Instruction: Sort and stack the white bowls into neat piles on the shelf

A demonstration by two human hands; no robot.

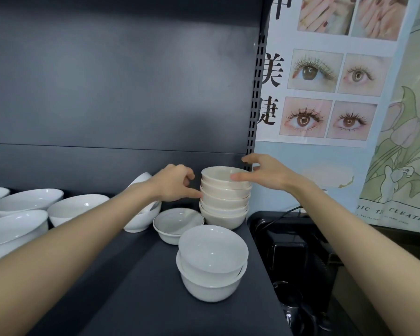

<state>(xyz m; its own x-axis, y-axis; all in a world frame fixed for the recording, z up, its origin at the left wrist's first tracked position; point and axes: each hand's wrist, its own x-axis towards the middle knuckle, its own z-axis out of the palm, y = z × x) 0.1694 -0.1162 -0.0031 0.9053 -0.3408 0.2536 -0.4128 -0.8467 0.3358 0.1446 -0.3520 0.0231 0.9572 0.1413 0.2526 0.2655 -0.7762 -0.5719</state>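
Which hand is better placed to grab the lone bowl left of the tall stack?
Probably left. The left hand hangs close over the lone bowl, on the same side of the tall stack; the right hand is spread over the stack's top.

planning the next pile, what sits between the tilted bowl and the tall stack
One shallow bowl, upright on the shelf, between the tilted bowl and the tall stack; the head view shows it.

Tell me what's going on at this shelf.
A person is sorting bowls on a dark shelf. Both hands are at the tall stack at the back right: the left hand touches its side, the right hand is spread open at the top bowl. A two-bowl stack stands nearer, a single bowl between them, and wider bowls lie loose to the left.
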